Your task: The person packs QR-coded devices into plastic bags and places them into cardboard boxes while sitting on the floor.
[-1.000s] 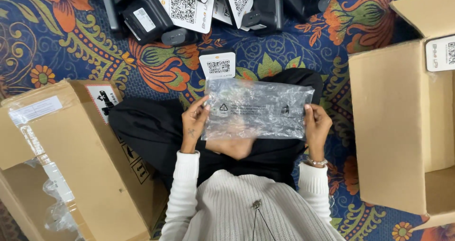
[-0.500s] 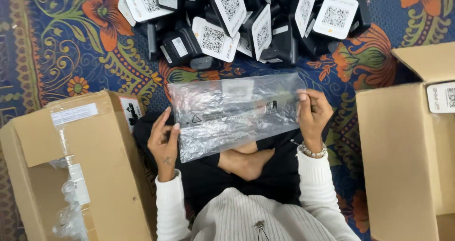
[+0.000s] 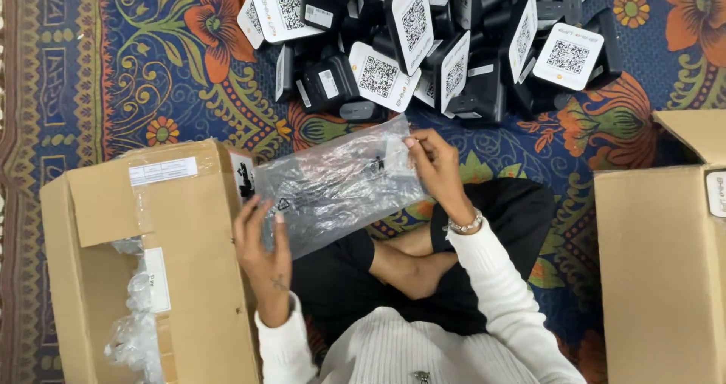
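Person sits cross-legged on a patterned carpet (image 3: 151, 74), both hands on one clear plastic bag (image 3: 336, 184) held flat and tilted over the lap. Left hand (image 3: 265, 255) has its fingers closed on the bag's lower left corner, just beside the open cardboard box (image 3: 189, 278) on that side. Right hand (image 3: 435, 165) pinches the upper right edge, fingers narrow, thumb and forefinger working at the rim.

Step in hand, as I judge it: spreading the bag's mouth, bag looks empty. The next move likely calls for parting the two layers at the right edge while the left hand keeps the far corner taut.

Pile of black devices with white code cards (image 3: 423, 44) lies ahead on the carpet, near the bag's top edge but apart. Second cardboard box (image 3: 658, 270) stands at the right. Loose clear wrap (image 3: 136, 331) sits in the left box.

Versus half a second ago: bag has tilted more steeply, left hand has dropped lower and closer to the body, right hand has slid in along the top edge.
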